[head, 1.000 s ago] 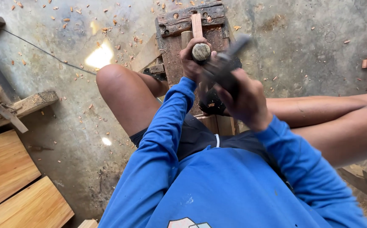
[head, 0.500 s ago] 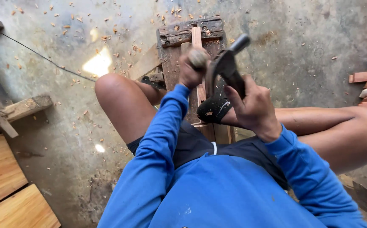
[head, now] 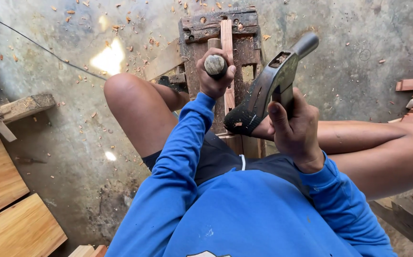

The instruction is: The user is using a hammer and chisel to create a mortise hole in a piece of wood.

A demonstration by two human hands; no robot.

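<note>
left hand (head: 214,81) clenched round chisel (head: 215,64) at upper centre over wood strip (head: 226,38) on the bench block (head: 201,28), right hand (head: 292,126) gripping raised claw hammer (head: 275,78) centre-right; an off-line blow could likely hit the knuckles.

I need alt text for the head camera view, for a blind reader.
A seated person in blue sleeves grips a chisel handle with the left hand and raises a claw hammer in the right hand, above a wooden block.
</note>
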